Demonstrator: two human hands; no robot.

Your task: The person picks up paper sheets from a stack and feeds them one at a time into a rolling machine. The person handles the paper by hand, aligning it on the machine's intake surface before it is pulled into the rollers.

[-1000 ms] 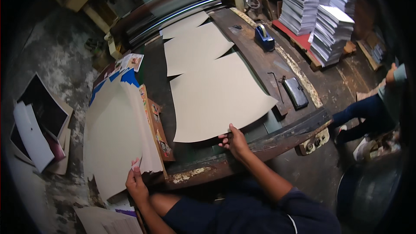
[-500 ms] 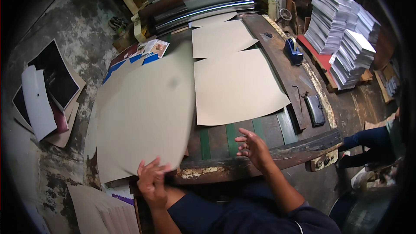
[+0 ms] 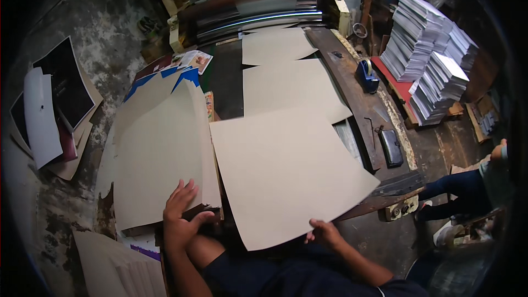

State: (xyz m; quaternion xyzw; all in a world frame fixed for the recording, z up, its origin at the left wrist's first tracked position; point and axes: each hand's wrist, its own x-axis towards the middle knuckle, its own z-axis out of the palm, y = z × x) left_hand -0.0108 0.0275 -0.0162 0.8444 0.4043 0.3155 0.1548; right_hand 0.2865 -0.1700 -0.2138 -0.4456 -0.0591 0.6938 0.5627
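My right hand (image 3: 324, 233) pinches the near edge of a large beige paper sheet (image 3: 286, 170), its thumb on top and the fingers underneath. The far edge of that sheet overlaps another beige sheet (image 3: 291, 89) on the machine's feed table. A further sheet (image 3: 275, 45) lies beyond it, close to the shiny metal rollers (image 3: 258, 21). My left hand (image 3: 181, 209) has its fingers spread at the near right corner of a stack of beige sheets (image 3: 157, 159). Whether its palm presses on the stack, I cannot tell.
On the table's right side are a blue tape dispenser (image 3: 367, 76) and a black pouch (image 3: 391, 148). Tall stacks of white paper (image 3: 410, 38) stand on a red-topped pallet at the right. Dark and white sheets (image 3: 47, 115) lie on the floor at left. Another person's leg (image 3: 454, 190) shows at far right.
A sheet has come off the left stack onto the near table, with my right hand now gripping its near edge. The sheets on the table have moved farther toward the rollers.
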